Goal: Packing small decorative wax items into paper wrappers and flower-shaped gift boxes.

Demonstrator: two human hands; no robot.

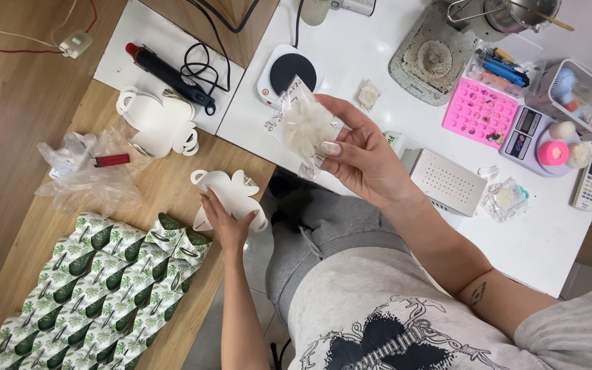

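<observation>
Above the lap, the right hand [368, 161] pinches a clear bag [304, 127] of seemingly white flower shapes, loosely enough to slip, while left fingers [222, 218] press flat on a white cutout [231, 195] on the tabletop [29, 130].

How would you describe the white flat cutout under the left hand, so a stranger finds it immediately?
Start at the wooden table, near its edge. The left hand presses on a flat white cutout with curly handle-like loops. Unlike the stack of similar cutouts farther up, it lies alone, beside green leaf-patterned boxes.
</observation>
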